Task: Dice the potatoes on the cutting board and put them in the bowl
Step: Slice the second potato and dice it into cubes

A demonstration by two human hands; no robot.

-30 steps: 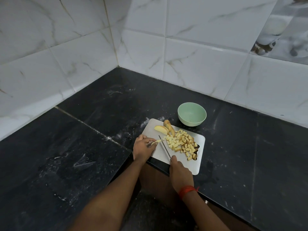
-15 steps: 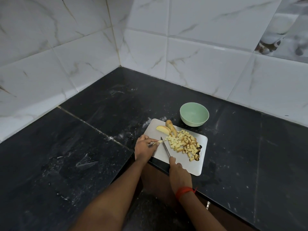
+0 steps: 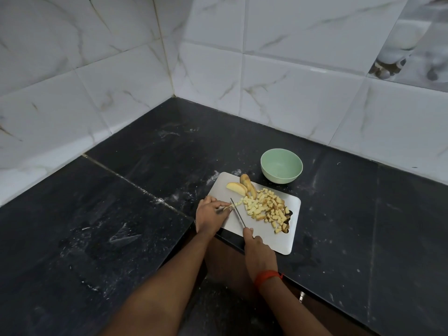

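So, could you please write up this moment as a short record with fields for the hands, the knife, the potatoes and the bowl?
left hand: pinches a potato strip on the cutting board
right hand: grips the knife, blade across that strip
diced potatoes: piled on the board's right half
uncut wedges: at the board's far edge, near the bowl
bowl: green, empty, on the counter beyond the board
stage: dicing under way; nothing in the bowl yet
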